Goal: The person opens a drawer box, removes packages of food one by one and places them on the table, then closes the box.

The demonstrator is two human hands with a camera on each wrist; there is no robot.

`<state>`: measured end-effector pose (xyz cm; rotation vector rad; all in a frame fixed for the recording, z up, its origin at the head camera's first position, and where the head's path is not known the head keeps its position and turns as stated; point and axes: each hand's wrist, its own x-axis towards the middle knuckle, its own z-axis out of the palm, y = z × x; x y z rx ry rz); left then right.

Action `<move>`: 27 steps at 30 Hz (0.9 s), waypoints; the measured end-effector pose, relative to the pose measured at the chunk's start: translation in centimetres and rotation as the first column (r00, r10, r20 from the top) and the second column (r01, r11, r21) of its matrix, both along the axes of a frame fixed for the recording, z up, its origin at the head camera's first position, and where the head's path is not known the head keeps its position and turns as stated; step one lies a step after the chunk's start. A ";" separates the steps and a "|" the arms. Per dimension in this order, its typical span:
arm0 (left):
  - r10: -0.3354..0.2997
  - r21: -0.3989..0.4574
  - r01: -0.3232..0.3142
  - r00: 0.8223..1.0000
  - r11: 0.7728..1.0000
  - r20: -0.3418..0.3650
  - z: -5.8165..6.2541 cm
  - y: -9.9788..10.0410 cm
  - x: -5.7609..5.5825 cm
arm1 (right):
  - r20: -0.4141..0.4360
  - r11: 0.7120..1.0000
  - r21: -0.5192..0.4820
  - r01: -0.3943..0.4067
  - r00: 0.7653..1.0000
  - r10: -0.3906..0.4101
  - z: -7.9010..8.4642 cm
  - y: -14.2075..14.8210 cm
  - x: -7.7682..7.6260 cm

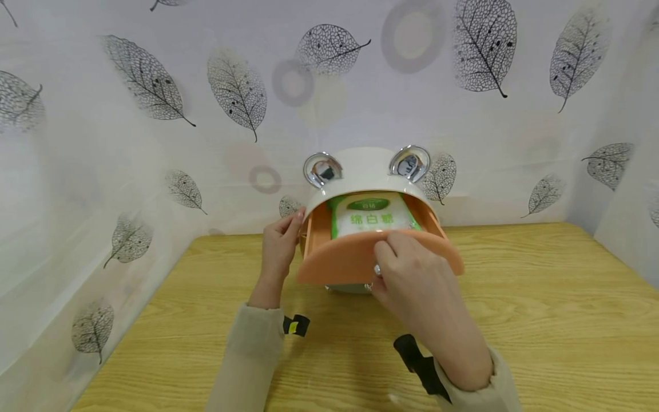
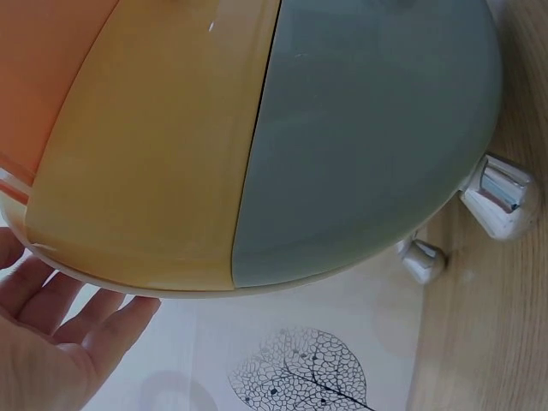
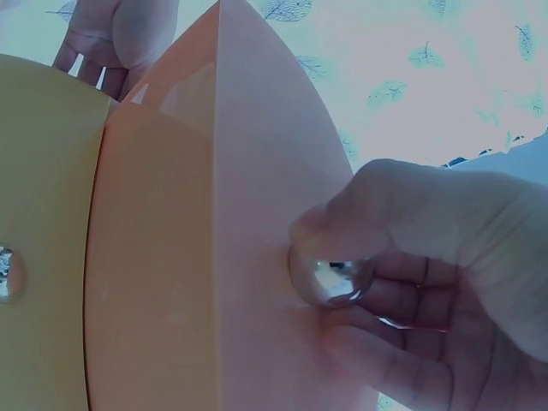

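A round, frog-like drawer box [image 1: 362, 166] with a white shell and chrome eye-like rings stands on the table. Its top orange drawer [image 1: 334, 260] is pulled out, and a white and green bag of soft white sugar [image 1: 370, 220] lies inside. My right hand [image 1: 419, 280] pinches the silver knob [image 3: 330, 278] on the orange front between thumb and fingers. At the box's left side, my left hand [image 1: 278, 246] touches the shell's rim with fairly straight fingers. Below, the yellow drawer [image 2: 163, 145] and the grey-green drawer [image 2: 368, 145] are closed.
Silver feet [image 2: 501, 201] hold the box up on the wood-grain table [image 1: 525, 297]. Close behind and along the sides hangs a pale curtain [image 1: 355, 120] printed with dark leaves. Black straps [image 1: 422, 366] hang at both wrists.
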<state>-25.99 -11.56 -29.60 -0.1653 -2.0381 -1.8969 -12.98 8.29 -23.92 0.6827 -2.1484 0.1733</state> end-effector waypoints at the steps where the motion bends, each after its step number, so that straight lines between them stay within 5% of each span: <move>1: -0.001 -0.001 0.001 1.000 1.000 0.000 0.0 0.0 0.0 | -0.001 1.000 0.001 -0.001 1.000 0.001 0.0 0.0 0.0; 27: -0.005 -0.006 0.005 1.000 1.000 -0.011 0.1 0.1 0.1 | -0.017 0.999 0.039 -0.021 1.000 0.021 0.1 0.3 1.0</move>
